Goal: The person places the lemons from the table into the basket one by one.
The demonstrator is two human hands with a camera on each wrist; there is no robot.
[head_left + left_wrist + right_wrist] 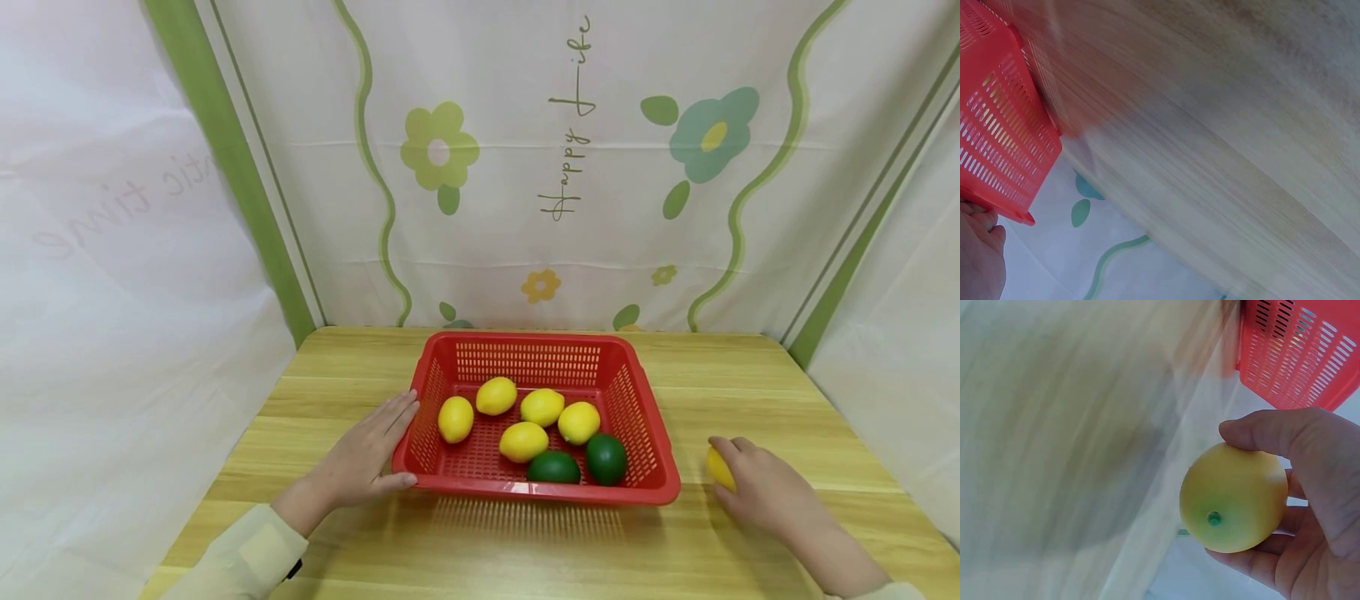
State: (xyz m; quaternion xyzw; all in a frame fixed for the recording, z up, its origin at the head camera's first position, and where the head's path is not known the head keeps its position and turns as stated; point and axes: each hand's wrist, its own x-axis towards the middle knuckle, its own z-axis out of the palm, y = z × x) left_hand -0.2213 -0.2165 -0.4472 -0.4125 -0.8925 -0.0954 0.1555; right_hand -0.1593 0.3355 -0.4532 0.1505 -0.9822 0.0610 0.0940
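Observation:
A red plastic basket (517, 490) with slotted walls stands on the wooden table, holding several yellow lemons (523, 442) and two dark green fruits (606, 459). My left hand (367, 457) rests on its left rim, fingers stretched along the edge and thumb at the front corner. The left wrist view shows that hand (982, 250) against the rim. To the right of the basket, my right hand (768, 492) grips another lemon (1232, 497). Thumb and fingers wrap its sides in the right wrist view, where its green stem spot shows.
Wood-grain table surface (750, 375) lies around the basket. Behind the table hangs a white curtain (495, 250) printed with flowers and lettering. More white fabric (135, 317) with green trim closes in the sides.

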